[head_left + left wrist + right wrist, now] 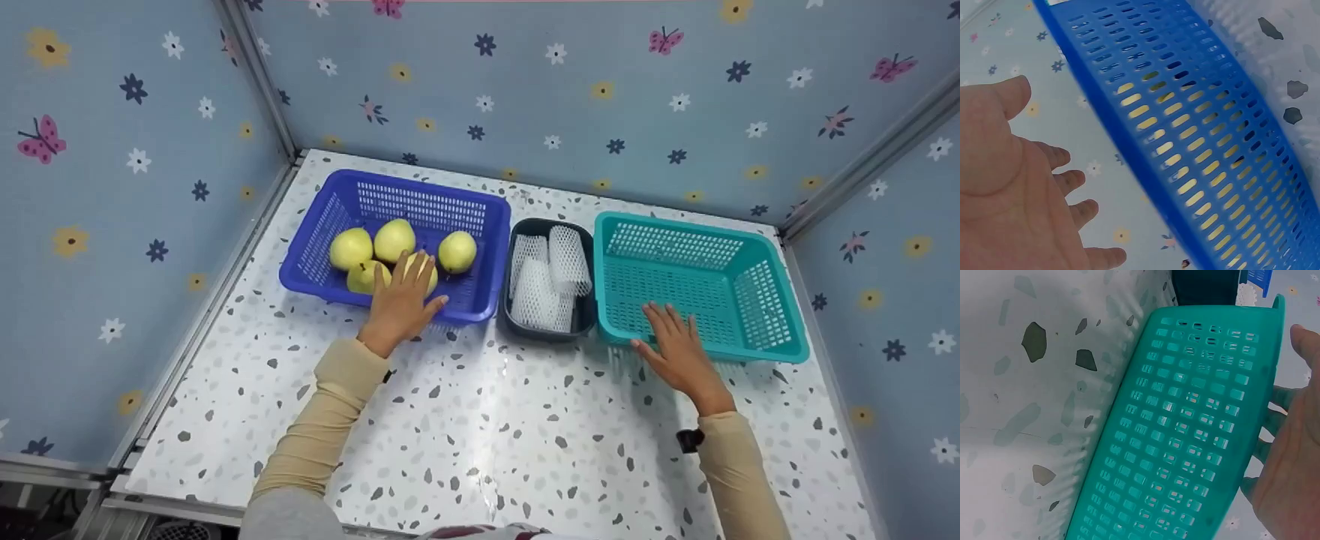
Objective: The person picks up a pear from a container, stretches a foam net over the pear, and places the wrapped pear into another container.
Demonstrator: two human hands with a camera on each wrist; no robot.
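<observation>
In the head view my left hand reaches over the near rim of a blue-purple basket, fingers spread above a pear that they partly hide. Whether they touch it I cannot tell. Several yellow-green pears lie in this basket, one apart on the right. Straight fingers and a free thumb show on the left hand in its wrist view, beside the slotted basket wall. My right hand extends over the near rim of a teal basket, holding nothing.
Between the baskets stands a dark grey container with several white foam net sleeves. All three sit on a speckled white table. Flower-patterned panels close off the back and both sides.
</observation>
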